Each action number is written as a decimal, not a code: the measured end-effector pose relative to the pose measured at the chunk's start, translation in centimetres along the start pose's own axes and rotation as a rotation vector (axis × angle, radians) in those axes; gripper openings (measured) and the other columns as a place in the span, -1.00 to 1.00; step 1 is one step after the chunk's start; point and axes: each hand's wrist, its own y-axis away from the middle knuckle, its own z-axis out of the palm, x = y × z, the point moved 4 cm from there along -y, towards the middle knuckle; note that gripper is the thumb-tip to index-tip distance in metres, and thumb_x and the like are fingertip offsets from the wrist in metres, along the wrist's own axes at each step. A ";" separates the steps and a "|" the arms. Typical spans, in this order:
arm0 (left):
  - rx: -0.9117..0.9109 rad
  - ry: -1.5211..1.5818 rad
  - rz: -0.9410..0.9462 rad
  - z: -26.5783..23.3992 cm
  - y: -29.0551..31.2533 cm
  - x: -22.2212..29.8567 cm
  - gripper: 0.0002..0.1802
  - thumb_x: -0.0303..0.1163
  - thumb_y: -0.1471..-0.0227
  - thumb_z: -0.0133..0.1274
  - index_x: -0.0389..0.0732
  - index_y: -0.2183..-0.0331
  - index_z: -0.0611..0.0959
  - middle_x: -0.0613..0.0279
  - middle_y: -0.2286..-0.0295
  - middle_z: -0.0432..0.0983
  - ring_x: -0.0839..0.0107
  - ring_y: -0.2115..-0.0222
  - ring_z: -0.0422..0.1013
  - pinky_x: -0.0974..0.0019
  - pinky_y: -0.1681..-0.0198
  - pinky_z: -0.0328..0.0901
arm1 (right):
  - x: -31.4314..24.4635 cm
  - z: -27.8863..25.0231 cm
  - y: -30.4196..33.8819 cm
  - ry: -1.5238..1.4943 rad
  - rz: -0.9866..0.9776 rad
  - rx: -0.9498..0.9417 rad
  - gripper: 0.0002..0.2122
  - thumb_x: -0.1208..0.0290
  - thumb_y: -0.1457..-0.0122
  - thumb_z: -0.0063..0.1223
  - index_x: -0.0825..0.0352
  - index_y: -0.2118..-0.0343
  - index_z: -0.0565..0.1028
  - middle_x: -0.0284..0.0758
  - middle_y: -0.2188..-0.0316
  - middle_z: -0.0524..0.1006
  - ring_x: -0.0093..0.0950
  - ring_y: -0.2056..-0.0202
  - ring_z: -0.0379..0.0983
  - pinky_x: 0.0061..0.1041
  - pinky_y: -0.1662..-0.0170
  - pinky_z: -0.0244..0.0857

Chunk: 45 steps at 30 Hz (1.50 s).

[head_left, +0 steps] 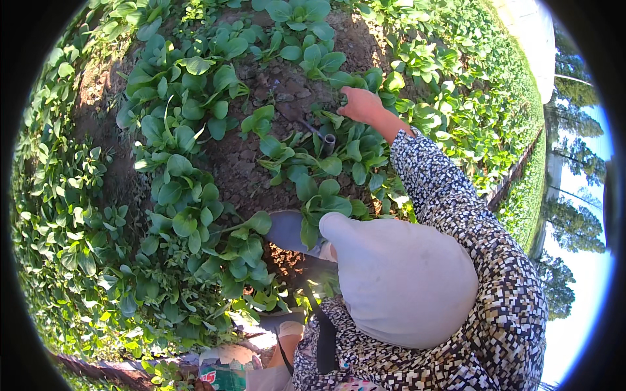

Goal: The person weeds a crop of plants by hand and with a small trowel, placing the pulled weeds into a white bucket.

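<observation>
Head view: R hand (363, 106) is at the greens (353, 150), near the tube (329, 141); fingers bent, can't tell if clamped on anything. L hand isn't seen. Step's prob. reaching in; next move needs a gentle, low grip.

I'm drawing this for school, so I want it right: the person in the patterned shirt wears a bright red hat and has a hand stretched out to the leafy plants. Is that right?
Not quite: the hat is pale grey, not red, as the head view shows. The patterned shirt and the hand stretched out to the leafy plants are right.
</observation>
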 end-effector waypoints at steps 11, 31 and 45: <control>-0.014 -0.010 0.003 0.8 -0.1 0.2 -0.57 -0.11 -0.18 -0.16 -0.13 0.01 0.45 0.17 0.45 0.52 0.49 0.62 0.41 0.34 0.59 0.36 | 0.6 4.9 0.0 -0.240 0.168 0.126 -0.48 0.16 0.01 0.18 0.31 0.01 0.40 -0.04 0.19 0.52 -0.05 0.13 0.43 -0.18 0.04 0.29; -0.031 0.009 0.025 0.5 0.0 0.6 -0.58 -0.13 -0.18 -0.16 -0.10 -0.01 0.43 0.15 0.43 0.51 0.52 0.65 0.38 0.39 0.63 0.32 | 3.9 2.9 -1.1 -0.917 0.401 0.193 -0.76 0.43 -0.09 -0.07 0.32 0.17 0.47 -0.24 0.48 0.52 -0.39 0.56 0.47 -0.42 0.55 0.32; 0.138 0.073 0.145 0.6 5.0 2.2 -0.60 -0.20 -0.21 -0.19 -0.20 0.02 0.45 0.27 0.42 0.46 0.60 0.67 0.27 0.55 0.70 0.18 | 1.0 6.3 -2.9 -0.159 0.151 0.244 -0.56 0.14 -0.04 0.08 0.43 0.15 0.40 0.08 0.29 0.50 0.03 0.22 0.43 -0.07 0.16 0.29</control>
